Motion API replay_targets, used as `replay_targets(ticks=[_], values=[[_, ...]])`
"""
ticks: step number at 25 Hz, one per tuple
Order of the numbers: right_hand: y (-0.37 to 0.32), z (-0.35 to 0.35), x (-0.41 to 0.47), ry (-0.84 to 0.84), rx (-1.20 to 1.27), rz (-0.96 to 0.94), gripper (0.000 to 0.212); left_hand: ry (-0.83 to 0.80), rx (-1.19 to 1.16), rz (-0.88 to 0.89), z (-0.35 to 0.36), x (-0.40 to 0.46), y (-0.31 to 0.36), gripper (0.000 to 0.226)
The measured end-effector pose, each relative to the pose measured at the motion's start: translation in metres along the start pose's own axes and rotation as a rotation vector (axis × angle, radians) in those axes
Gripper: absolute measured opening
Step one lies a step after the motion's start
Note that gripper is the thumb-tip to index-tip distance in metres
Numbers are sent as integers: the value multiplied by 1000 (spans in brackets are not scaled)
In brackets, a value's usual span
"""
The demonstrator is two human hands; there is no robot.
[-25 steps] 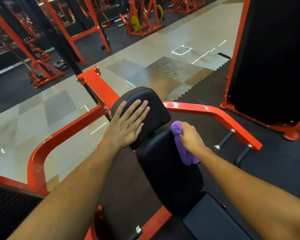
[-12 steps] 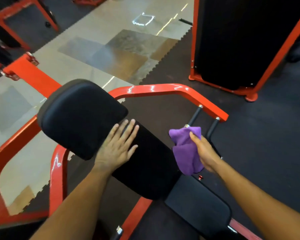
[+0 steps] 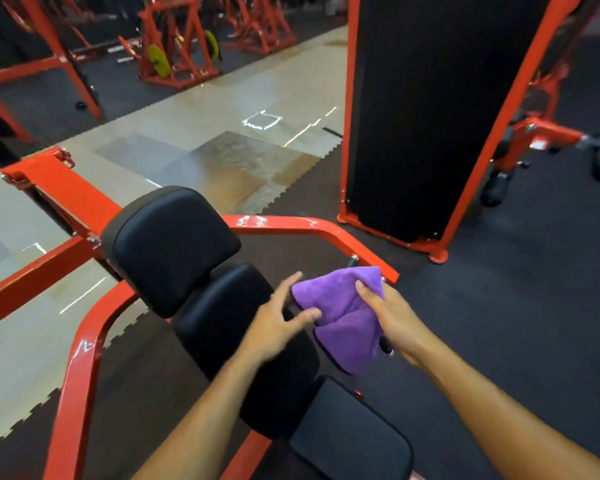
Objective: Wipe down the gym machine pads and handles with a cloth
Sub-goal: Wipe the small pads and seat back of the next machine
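Observation:
A purple cloth (image 3: 343,317) hangs folded between both hands above the machine's right side. My right hand (image 3: 392,317) grips its right edge, thumb on top. My left hand (image 3: 278,323) pinches the cloth's left edge between thumb and fingers. Below and left of the hands, the black head pad (image 3: 170,247) stands above the black back pad (image 3: 239,334). The black seat pad (image 3: 354,438) lies at the bottom. The red curved arm bar (image 3: 309,225) runs behind the pads; its handles are mostly hidden by the cloth.
A tall black weight-stack cover in a red frame (image 3: 426,109) stands at the right. A red frame tube (image 3: 80,368) curves along the left. Red plate-loaded machines (image 3: 174,46) stand across the tiled walkway. Dark rubber mat covers the floor at the right.
My left hand has left the back pad and taken hold of the cloth's left edge. The cloth has come up off the pad and now spreads between both hands.

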State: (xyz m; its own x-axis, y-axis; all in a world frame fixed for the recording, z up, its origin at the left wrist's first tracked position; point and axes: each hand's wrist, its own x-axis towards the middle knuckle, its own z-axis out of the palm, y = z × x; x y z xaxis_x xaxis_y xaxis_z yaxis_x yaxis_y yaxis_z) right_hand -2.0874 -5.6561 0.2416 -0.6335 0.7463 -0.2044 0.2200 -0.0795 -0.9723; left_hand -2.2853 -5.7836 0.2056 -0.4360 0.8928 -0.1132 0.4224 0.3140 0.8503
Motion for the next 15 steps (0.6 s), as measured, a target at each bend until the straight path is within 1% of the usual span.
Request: replay_targets(ticks=[1,2,3,4,7,8,10,13,15], values=[[-7,-4,-13,-5,-16,-40,21,1,-107,45,13,-15,11,65],[-12,-6,-26,-5,-34,-71,22,26,-215,73,22,-27,19,52],[-15,-7,-37,0,-48,-101,23,59,-323,76,27,-36,26,39],[-16,-7,-49,10,-57,-130,23,71,-416,73,28,-44,32,31],[-13,-1,-84,60,-75,-161,21,28,-622,43,21,-68,52,27],[-12,3,-93,65,-86,-167,21,27,-636,29,17,-75,59,28],[-14,13,-109,67,-90,-182,23,70,-584,36,10,-86,62,25],[-18,31,-132,11,-19,-197,29,216,-416,117,4,-96,52,22],[-17,43,-141,-16,25,-201,31,286,-315,83,0,-102,47,21]])
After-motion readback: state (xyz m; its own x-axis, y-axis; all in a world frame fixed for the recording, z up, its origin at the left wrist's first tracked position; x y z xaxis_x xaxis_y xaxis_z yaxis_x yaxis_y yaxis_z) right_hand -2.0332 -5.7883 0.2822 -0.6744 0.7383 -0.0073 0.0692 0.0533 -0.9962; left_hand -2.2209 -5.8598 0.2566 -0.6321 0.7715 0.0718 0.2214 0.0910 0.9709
